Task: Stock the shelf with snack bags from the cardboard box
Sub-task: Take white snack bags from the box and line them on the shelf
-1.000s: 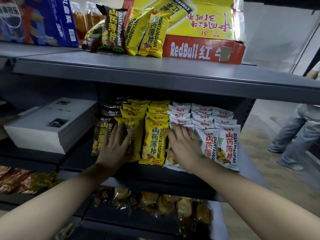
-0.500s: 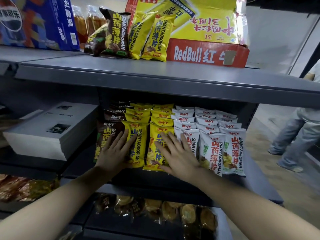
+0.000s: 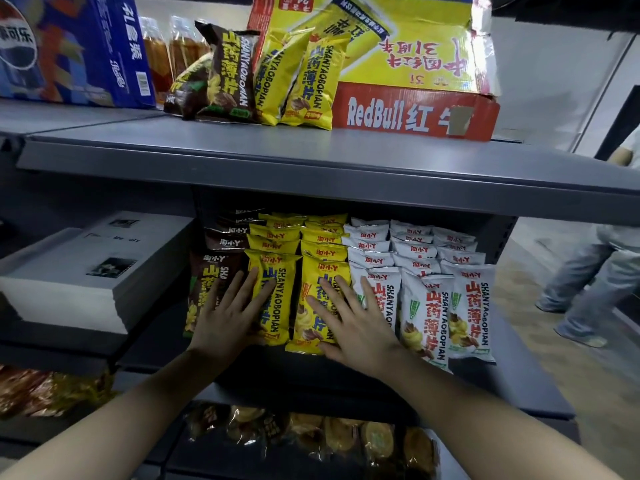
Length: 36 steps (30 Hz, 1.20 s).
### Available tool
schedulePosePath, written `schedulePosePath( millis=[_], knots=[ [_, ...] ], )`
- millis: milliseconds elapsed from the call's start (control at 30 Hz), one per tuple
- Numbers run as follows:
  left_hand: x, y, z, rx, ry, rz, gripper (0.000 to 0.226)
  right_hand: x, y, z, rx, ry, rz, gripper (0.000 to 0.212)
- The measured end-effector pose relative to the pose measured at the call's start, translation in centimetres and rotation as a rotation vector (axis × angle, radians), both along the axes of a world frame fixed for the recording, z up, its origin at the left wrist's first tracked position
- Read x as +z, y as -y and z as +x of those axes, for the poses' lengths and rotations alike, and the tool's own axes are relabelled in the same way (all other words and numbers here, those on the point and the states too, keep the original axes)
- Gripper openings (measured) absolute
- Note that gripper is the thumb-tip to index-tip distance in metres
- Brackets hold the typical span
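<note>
- Rows of snack bags [image 3: 377, 244] stand packed on the grey shelf [image 3: 512, 375] directly below the cardboard box [image 3: 415, 109]. There is one brown column, then two yellow, then three white.
- The left hand [image 3: 225, 317] lies flat, fingers straight and spread, gripping nothing. It presses on the front brown bag [image 3: 207, 278] and the yellow bag [image 3: 277, 282] beside it, below and left of the box.
- The right hand [image 3: 360, 327] is also flat and splayed, holding nothing. It rests across the second front yellow bag [image 3: 322, 271] and the first white bag [image 3: 388, 289], below the box.
- The box is red and yellow, printed "RedBull", with its flaps open, and sits on the upper shelf [image 3: 242, 143].
- A few loose bags lean against the box's left side: two yellow ones [image 3: 311, 81], and a brown one [image 3: 225, 74] further left.
- Further left of the box are drink bottles [image 3: 166, 50] and a blue Pepsi carton [image 3: 69, 46].
- Below and far left of the box lies a stack of white booklets [image 3: 86, 278].
- Two shelves below the box lie clear packs of round biscuits [image 3: 329, 438].
- To the box's lower right, a bystander's legs [image 3: 588, 271] stand on the floor.
</note>
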<state>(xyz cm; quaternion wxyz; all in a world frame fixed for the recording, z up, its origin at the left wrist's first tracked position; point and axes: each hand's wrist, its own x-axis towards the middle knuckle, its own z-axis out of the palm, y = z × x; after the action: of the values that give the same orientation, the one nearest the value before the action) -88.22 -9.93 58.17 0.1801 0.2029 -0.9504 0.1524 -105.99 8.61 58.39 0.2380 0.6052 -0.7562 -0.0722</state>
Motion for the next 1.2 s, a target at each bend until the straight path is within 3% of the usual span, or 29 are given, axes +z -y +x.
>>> schedulePosePath(
  millis=[233,333,467,667,800,1033,1200],
  knots=[
    [0.4,-2.4,-0.9,0.156,0.094,0.122,0.111,2.3,-0.7,0.6,0.086,0.324,-0.087,0.068],
    [1.9,-4.6,-1.5,0.035,-0.012,0.187,0.097,3.7,-1.7,0.6,0.128,0.317,-0.193,0.055],
    [4.6,-6.7,-3.8,-0.153,-0.303,0.342,0.066,5.3,-3.0,-0.4,0.073,0.296,-0.320,0.046],
    [6.8,-7.2,-9.7,-0.194,-0.335,0.493,0.054,7.1,-3.8,-4.4,-0.138,0.423,-0.373,0.043],
    [7.8,-6.8,-13.4,-0.182,-0.382,0.740,0.048,8.9,-2.6,-7.7,-0.212,0.529,-0.430,0.038],
    [8.5,-4.8,-19.4,-0.061,-0.275,0.735,0.040,10.2,0.9,-12.6,-0.311,0.519,-0.361,0.032],
    [8.4,-4.3,-21.5,0.028,-0.279,0.651,0.032,9.4,3.6,-13.9,-0.343,0.623,-0.281,0.038]
  ],
)
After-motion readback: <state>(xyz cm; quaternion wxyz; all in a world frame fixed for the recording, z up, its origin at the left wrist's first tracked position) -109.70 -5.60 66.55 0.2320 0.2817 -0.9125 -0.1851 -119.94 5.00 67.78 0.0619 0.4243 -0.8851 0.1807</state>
